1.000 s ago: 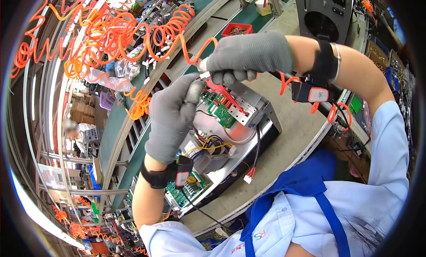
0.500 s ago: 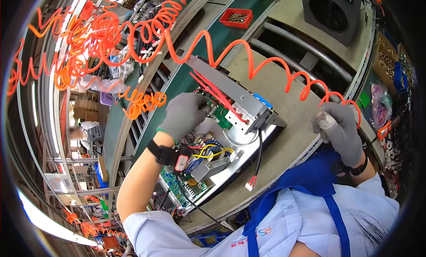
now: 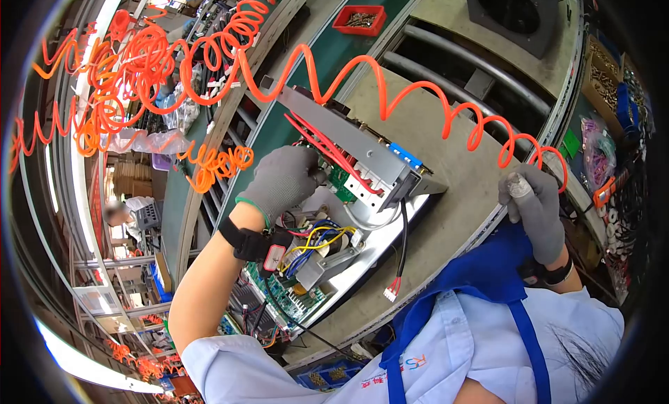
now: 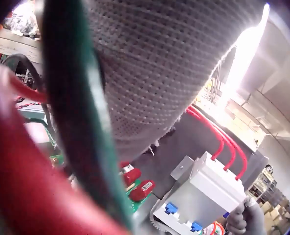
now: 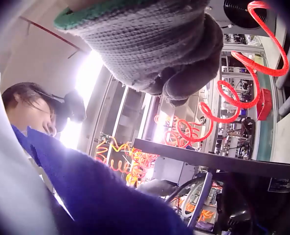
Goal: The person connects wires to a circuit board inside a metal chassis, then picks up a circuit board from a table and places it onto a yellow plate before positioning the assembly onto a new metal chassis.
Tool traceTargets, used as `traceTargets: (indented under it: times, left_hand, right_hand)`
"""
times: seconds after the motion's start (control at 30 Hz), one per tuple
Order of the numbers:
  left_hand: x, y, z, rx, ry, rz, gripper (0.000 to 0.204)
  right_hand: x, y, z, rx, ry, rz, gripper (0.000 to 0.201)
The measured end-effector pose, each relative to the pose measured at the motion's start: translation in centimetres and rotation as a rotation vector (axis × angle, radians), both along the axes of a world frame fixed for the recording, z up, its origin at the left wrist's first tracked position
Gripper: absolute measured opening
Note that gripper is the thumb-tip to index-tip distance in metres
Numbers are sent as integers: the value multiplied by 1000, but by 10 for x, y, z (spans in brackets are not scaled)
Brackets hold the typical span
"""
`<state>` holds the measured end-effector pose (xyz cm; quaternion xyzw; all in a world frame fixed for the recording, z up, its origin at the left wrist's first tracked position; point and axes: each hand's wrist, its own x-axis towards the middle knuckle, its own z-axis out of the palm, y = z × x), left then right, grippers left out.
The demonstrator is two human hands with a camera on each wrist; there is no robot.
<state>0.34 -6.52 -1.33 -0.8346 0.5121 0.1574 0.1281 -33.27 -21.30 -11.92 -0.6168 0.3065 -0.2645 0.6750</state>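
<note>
My gloved left hand (image 3: 282, 181) reaches into an open metal chassis in the head view, with its fingers bent over the green circuit board (image 3: 339, 181). I cannot tell whether those fingers pinch something there. Just beyond them, red wires (image 3: 334, 153) run to a white terminal block (image 3: 362, 193); in the left wrist view the wires enter the top of this block (image 4: 218, 181). My gloved right hand (image 3: 535, 212) is up at the right, away from the chassis, beside an orange coiled hose (image 3: 380, 90). Its fingers are loosely bent, with nothing visible in them.
Yellow and blue wires (image 3: 313, 247) lie inside the chassis. A black cable with a white connector (image 3: 391, 292) hangs over the bench (image 3: 432, 223). Behind are a red tray of screws (image 3: 359, 20), metal rollers (image 3: 481, 55) and a black box with a round opening (image 3: 512, 10).
My right hand left the left hand and the white connector and moved to the far right, low near the body. My left hand lowered to the board. The view shifted slightly.
</note>
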Motion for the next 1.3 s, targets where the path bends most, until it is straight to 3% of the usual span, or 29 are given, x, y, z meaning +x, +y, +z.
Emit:
traceTargets:
  times: [0.6,0.7,0.77,0.97,1.07,1.2,1.27,1.3]
  left_hand:
    - [-1,3,-5,-70,4,60,24]
    - [-3,1,-3,-14,40,164,23]
    - [1,2,-8,8,-23,47,28]
    - [4,-9,-8,81,-24,-12,30]
    - [10,-9,-9,27,103,53,23]
    - [15,-10,-21,9,97,9,26]
    - [31,-11,-39,-42,72,-171,28]
    - [31,-15,-36,23,83,-166,28]
  right_hand:
    - [9,2,-2,-9,1,68,27]
    - [12,2,1,-7,2,85,27]
    - [14,1,1,-1,9,87,27]
    - [18,1,2,-42,-21,123,29]
    - [17,-1,5,14,-11,130,26]
    - [19,5,11,-30,-20,178,21]
    - [26,9,16,-48,-37,237,19]
    - [29,12,17,-150,-66,267,18]
